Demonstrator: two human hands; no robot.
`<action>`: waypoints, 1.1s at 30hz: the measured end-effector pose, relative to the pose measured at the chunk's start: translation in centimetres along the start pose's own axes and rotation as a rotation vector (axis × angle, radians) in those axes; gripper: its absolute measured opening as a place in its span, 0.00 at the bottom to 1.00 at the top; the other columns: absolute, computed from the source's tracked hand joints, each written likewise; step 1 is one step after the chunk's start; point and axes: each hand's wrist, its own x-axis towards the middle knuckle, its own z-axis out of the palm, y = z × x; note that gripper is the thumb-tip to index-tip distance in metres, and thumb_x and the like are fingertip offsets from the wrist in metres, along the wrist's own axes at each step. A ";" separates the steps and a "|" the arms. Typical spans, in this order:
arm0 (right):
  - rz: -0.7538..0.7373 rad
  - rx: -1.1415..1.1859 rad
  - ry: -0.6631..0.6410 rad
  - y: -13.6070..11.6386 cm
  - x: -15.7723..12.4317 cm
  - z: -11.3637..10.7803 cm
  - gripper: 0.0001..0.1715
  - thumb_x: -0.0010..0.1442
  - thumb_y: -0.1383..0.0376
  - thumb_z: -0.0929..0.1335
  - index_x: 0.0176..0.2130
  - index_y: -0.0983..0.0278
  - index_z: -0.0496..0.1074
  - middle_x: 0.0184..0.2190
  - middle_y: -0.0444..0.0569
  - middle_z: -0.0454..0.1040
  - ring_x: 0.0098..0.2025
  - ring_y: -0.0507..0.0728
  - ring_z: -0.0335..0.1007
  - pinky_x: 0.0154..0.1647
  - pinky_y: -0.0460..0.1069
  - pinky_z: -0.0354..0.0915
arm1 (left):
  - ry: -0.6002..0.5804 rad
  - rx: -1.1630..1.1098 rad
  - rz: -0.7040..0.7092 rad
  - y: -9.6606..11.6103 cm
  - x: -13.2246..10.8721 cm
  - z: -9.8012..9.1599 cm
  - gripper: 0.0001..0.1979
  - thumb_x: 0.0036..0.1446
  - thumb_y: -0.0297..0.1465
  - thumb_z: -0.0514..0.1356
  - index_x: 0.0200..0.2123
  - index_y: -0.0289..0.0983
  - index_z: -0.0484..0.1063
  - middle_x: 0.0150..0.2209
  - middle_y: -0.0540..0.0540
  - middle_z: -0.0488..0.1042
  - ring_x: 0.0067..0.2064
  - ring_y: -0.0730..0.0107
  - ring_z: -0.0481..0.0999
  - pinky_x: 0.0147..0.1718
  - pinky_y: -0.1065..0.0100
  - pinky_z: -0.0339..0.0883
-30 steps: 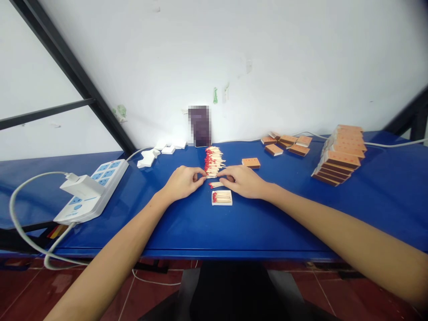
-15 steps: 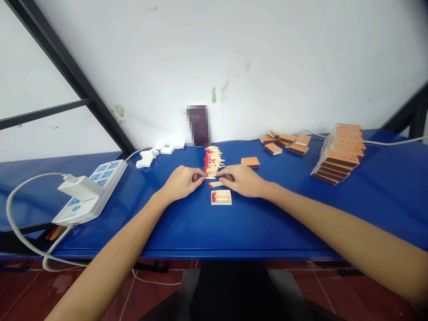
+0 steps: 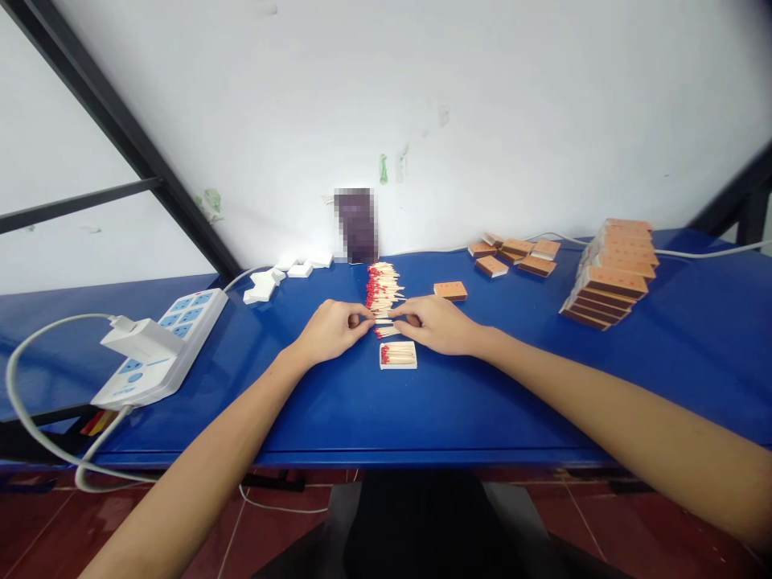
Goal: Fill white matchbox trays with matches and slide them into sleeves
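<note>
A long pile of red-headed matches (image 3: 384, 288) lies on the blue table, heads to the left. At its near end my left hand (image 3: 336, 331) pinches the head side of some matches between thumb and forefinger. My right hand (image 3: 438, 324) closes on the stick ends of the same matches from the opposite side. How many are between the fingertips is too small to tell. A small separate group of matches (image 3: 387, 331) lies just below the fingers. Nearer to me sits an open matchbox tray (image 3: 399, 355) partly filled with matches.
An orange matchbox (image 3: 450, 290) lies right of the pile, with several more matchboxes (image 3: 519, 253) behind it. Stacked matchboxes (image 3: 613, 277) stand at the far right. White trays (image 3: 264, 285) lie back left, near a power strip (image 3: 162, 354) with looping cable. A wall closes the back.
My left fingertips have shifted slightly right toward my right hand at the pile's near end. The view has moved a little; the other things lie as before.
</note>
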 end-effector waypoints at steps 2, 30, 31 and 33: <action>-0.007 -0.001 0.002 0.0 0.0 0.0 0.16 0.64 0.63 0.65 0.47 0.62 0.78 0.27 0.45 0.75 0.29 0.52 0.64 0.30 0.46 0.51 | 0.007 -0.009 0.004 0.0 0.1 0.3 0.12 0.61 0.36 0.58 0.37 0.37 0.79 0.20 0.53 0.70 0.21 0.76 0.65 0.26 0.72 0.56; 0.020 0.070 0.027 0.0 -0.1 0.0 0.14 0.63 0.64 0.65 0.43 0.63 0.79 0.25 0.43 0.74 0.26 0.50 0.64 0.29 0.46 0.51 | -0.012 0.085 0.057 0.4 -0.2 -0.3 0.13 0.60 0.30 0.55 0.42 0.37 0.78 0.20 0.53 0.68 0.21 0.76 0.63 0.26 0.72 0.54; 0.022 0.077 0.026 0.0 -0.1 0.0 0.14 0.63 0.64 0.65 0.42 0.63 0.79 0.25 0.43 0.74 0.26 0.50 0.64 0.29 0.46 0.51 | -0.014 0.085 0.054 0.5 -0.2 -0.4 0.13 0.60 0.30 0.54 0.42 0.37 0.78 0.20 0.53 0.68 0.21 0.76 0.63 0.26 0.72 0.54; 0.026 0.091 0.026 0.1 -0.1 0.0 0.13 0.63 0.64 0.65 0.42 0.63 0.79 0.25 0.43 0.74 0.27 0.50 0.64 0.29 0.46 0.51 | -0.019 0.086 0.046 0.7 -0.2 -0.5 0.14 0.59 0.29 0.55 0.43 0.38 0.79 0.20 0.54 0.68 0.21 0.76 0.64 0.26 0.72 0.54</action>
